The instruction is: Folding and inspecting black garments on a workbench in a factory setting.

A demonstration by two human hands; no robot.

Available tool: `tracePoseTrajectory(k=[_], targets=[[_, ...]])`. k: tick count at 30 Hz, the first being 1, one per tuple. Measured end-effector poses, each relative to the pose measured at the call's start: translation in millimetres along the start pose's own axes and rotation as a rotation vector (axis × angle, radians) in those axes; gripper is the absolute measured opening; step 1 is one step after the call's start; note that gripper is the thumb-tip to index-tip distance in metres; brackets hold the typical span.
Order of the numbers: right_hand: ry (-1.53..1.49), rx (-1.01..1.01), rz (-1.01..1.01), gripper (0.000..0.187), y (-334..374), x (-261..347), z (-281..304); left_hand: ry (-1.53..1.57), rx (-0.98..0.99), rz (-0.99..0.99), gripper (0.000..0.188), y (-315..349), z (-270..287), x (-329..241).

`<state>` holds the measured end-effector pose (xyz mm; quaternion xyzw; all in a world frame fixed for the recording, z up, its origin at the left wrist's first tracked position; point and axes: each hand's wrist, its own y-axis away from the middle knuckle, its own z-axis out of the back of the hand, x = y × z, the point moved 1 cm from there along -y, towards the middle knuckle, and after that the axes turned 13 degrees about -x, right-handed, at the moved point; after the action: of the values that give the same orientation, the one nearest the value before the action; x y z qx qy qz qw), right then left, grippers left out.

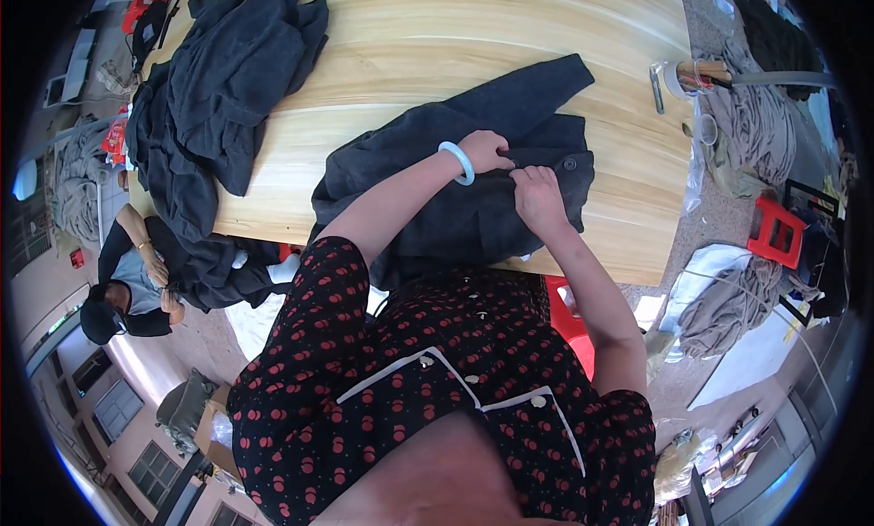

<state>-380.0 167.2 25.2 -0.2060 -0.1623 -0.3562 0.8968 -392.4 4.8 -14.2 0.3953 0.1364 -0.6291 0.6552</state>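
A black jacket (428, 198) lies spread on the wooden table in front of me, one sleeve stretched toward the far right. Near its right end a round button (571, 163) shows on the front edge. My left hand (482, 151), with a pale blue bangle on the wrist, is closed with its fingertips pinching the cloth along the front opening. Close beside it, my right hand (539, 196) has its fingers bent and gripping the same strip of cloth. Whatever small part lies between the fingertips is hidden.
A heap of dark garments (228, 89) covers the table's left side. At the right edge stands a cup of tools (683, 78). On the left a co-worker (132, 280) handles dark cloth. A red stool (776, 232) and piled grey cloth (728, 312) are at right.
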Motion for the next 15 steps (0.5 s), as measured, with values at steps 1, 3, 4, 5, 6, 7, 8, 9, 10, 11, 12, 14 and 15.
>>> tracePoseTrajectory(k=[1, 3, 4, 5, 6, 7, 8, 9, 10, 11, 12, 14, 15], targets=[[-0.001, -0.001, -0.003, 0.01, 0, -1, 0, 0.008, -0.029, -0.024, 0.035, 2, -2, 0], [-0.066, 0.03, -0.095, 0.011, -1, -2, 0, 0.009, -0.026, -0.021, 0.033, 1, -8, -2], [-0.067, 0.03, -0.093, 0.011, -3, -1, 0, 0.011, -0.026, -0.018, 0.03, 2, -9, -3], [-0.073, 0.029, -0.121, 0.011, -5, 0, 1, 0.01, -0.029, -0.017, 0.03, 2, -9, -3], [-0.078, 0.029, -0.151, 0.011, -7, 0, 3, 0.088, -0.007, 0.039, 0.029, 4, -4, -8], [-0.077, 0.029, -0.149, 0.011, -8, 0, 5, 0.167, 0.013, 0.094, 0.028, 6, -1, -11], [-0.087, 0.007, -0.167, 0.012, -9, -1, 6, 0.168, 0.011, 0.094, 0.028, 6, -3, -11], [-0.098, -0.016, -0.183, 0.013, -11, -1, 7, 0.252, -0.01, 0.089, 0.026, 7, -2, -10], [-0.099, -0.015, -0.178, 0.013, -13, 0, 9, 0.337, -0.03, 0.083, 0.024, 8, -2, -10], [-0.076, -0.036, -0.204, 0.015, -14, 0, 11, 0.337, -0.035, 0.083, 0.024, 8, -1, -9], [-0.053, -0.055, -0.232, 0.016, -14, -1, 13, 0.406, -0.042, 0.102, 0.024, 9, 0, -10], [0.015, -0.054, -0.164, 0.017, -15, -2, 15, 0.475, -0.051, 0.119, 0.024, 8, 0, -9], [0.082, -0.052, -0.1, 0.019, -15, -2, 16, 0.317, -0.047, -0.016, 0.026, 7, 0, -8]])
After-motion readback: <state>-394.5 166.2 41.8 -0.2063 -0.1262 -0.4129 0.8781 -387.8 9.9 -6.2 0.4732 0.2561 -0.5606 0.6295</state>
